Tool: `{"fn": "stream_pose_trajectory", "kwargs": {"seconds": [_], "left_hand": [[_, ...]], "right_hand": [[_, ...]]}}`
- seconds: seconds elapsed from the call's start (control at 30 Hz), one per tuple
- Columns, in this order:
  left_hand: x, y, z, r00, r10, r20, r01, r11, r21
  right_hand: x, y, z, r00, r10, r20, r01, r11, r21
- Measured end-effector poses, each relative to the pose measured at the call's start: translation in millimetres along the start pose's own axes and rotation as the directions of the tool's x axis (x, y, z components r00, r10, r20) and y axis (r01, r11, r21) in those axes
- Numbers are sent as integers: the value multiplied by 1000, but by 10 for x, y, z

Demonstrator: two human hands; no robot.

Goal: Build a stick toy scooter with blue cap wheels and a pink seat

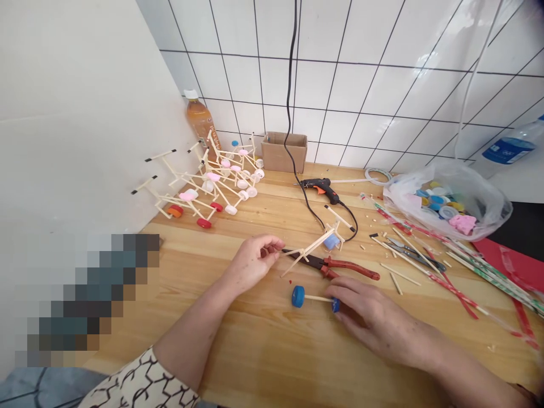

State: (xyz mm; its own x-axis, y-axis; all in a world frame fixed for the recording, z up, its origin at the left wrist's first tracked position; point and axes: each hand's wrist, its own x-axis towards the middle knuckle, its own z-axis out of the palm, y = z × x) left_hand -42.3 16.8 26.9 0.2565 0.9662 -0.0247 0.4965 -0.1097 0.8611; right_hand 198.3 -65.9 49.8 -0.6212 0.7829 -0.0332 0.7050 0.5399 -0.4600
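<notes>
Your left hand [250, 263] pinches a stick frame [312, 249]; your right hand [369, 317] grips a blue-capped axle [314, 298]. The blue label [509, 150] on the water bottle [484, 167] is unreadable.

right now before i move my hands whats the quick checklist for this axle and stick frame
1. Right hand on the blue-capped axle: ok, its fingers touch the inner cap.
2. Caps on the axle: ok, one blue cap at each end of the stick.
3. Left hand on the stick frame: cannot tell, its fingertips reach the frame's end, but the grip is unclear.
4. Frame footing: not ok, it lies across the red-handled pliers, not flat on the wood.
5. Hot glue gun: ok, lying on its side beyond the frame, away from both hands.
6. Glue on the frame joints: cannot tell, too small to see.
</notes>
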Motion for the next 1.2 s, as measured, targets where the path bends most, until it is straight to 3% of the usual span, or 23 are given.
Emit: {"fn": "stream_pose_trajectory", "kwargs": {"seconds": [0.23, 0.43, 0.87, 1.03, 1.2], "left_hand": [[19, -49, 57, 1000, 7, 29, -6, 1000, -28], [27, -49, 64, 999, -10, 35, 11, 1000, -23], [29, -86, 67, 998, 61, 26, -62, 998, 24], [29, -100, 82, 997, 68, 22, -68, 997, 20], [30, -107, 79, 997, 70, 16, -70, 997, 23]], "right_hand": [[-6, 49, 100, 992, -53, -117, 48, 998, -46], [12, 52, 61, 982, -21, -190, 22, 1000, 3], [45, 83, 158, 980, -67, -190, 44, 992, -120], [44, 74, 119, 977, -75, -201, 58, 994, -91], [31, 104, 54, 949, -35, -313, 44, 999, 23]]}}
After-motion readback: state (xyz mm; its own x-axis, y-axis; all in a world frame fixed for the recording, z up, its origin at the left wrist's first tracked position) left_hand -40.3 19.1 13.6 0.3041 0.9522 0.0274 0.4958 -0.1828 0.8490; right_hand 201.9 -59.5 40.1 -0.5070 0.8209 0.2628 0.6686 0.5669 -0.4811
